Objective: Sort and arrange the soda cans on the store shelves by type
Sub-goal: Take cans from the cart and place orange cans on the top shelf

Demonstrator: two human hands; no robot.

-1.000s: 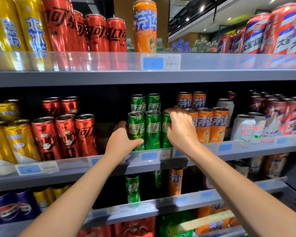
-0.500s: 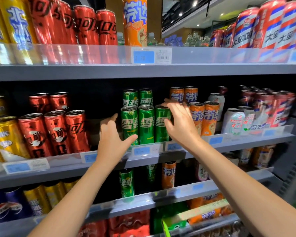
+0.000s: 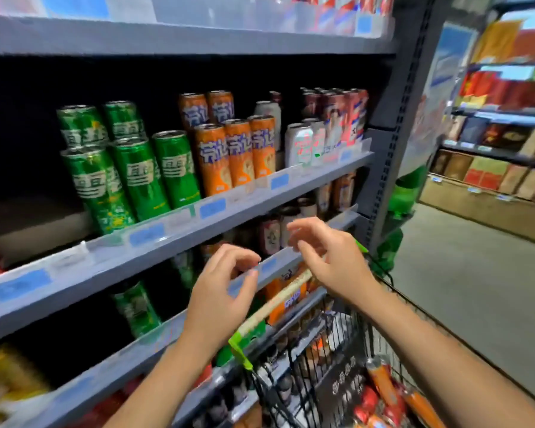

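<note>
Both hands hang empty in front of the shelf, fingers loosely curled: left hand [image 3: 220, 291], right hand [image 3: 331, 261]. Green cans [image 3: 142, 177] stand left of the orange cans [image 3: 235, 152] on the middle shelf [image 3: 173, 239]. A wire cart [image 3: 331, 359] sits below

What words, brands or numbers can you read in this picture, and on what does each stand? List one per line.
"雪碧": green cans, white lettering, partly cut off.
"芬达": orange cans, blue lettering.
White cans: print too blurred to read.
Blue price tags on the shelf edge: blurred, no numbers legible.
Cart sign: unreadable.
</note>
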